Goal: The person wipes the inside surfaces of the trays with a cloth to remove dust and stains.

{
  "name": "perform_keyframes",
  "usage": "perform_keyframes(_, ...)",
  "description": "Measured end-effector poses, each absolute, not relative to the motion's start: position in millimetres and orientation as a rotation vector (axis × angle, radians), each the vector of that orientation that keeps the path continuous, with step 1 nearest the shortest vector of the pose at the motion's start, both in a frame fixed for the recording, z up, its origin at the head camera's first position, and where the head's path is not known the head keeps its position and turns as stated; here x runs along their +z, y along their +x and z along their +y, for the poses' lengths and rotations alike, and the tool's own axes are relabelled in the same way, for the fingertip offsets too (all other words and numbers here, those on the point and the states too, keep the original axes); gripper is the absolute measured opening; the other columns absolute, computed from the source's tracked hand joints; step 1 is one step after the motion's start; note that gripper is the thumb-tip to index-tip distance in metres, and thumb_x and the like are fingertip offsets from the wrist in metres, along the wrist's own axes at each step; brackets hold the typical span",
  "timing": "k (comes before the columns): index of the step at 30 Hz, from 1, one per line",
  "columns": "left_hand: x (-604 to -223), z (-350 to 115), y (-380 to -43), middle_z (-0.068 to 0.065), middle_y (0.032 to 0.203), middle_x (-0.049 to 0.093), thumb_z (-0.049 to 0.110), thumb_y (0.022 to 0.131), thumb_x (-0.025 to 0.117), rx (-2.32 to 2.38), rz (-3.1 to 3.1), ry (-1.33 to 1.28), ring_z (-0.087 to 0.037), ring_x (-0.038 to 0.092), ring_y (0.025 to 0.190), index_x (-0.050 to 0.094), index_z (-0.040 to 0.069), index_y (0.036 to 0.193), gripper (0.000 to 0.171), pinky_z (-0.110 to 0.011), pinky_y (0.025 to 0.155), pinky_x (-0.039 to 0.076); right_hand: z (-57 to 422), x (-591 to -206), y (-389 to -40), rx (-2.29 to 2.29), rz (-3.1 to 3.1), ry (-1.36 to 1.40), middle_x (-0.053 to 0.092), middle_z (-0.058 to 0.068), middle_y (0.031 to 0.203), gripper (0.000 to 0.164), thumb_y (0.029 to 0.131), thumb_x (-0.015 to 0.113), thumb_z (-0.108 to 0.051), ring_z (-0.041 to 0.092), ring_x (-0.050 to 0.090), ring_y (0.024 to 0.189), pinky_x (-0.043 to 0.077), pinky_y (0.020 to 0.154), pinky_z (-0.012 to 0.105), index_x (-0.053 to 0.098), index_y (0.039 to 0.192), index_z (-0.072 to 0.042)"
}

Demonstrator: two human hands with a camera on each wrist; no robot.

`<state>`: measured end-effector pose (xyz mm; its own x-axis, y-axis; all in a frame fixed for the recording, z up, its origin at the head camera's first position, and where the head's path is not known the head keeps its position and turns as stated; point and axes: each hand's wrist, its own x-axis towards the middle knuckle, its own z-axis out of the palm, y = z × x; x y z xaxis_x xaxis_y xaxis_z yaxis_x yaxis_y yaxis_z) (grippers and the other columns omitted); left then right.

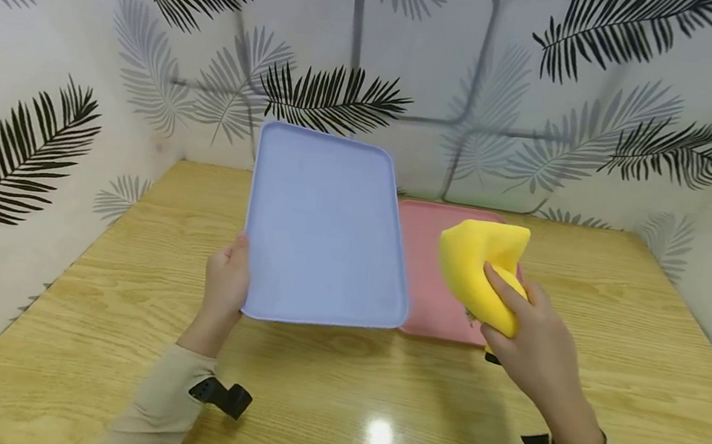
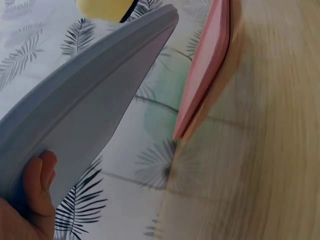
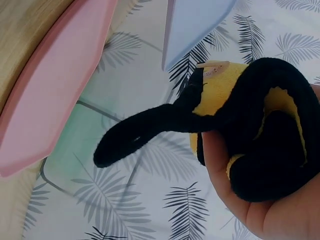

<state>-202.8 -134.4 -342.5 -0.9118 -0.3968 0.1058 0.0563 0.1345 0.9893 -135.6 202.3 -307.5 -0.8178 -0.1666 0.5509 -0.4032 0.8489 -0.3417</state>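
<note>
My left hand [image 1: 227, 276] grips the left edge of a light blue rectangular tray [image 1: 327, 233], holding it tilted up above the table with its inner face toward me. In the left wrist view, curled fingers [image 2: 40, 182] press against the underside of this tray [image 2: 95, 107]. A bunched yellow cloth [image 1: 481, 268] is squeezed in my right hand [image 1: 539, 343], to the right of the blue tray and apart from it. The right wrist view shows thick black edging on the cloth [image 3: 272, 75], with one black fold hanging out past the fingers.
A pink tray [image 1: 436, 278] lies on the wooden table [image 1: 319, 397], partly hidden behind the blue tray and the cloth. Leaf-patterned sheeting [image 1: 406, 48] stands along the back and both sides of the table.
</note>
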Motion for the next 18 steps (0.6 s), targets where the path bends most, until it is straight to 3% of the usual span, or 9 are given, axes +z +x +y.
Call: perform_keyframes(18, -356.9, -159.9, -239.9, -0.005, 0.071, 0.051, 0.03, 0.097, 0.032, -1.985, -2.185, 0.376, -0.009, 0.05, 0.057, 0.052, -0.016, 0.1, 0.05, -0.024, 0.051, 0.045, 209.1, -315.4, -136.2, 0.663, -2.541, 0.401, 0.051, 0.024, 0.094, 0.058, 0.069, 0.07, -0.001, 0.019, 0.034, 0.058, 0.029, 0.047, 0.03, 0.052, 0.124, -0.005)
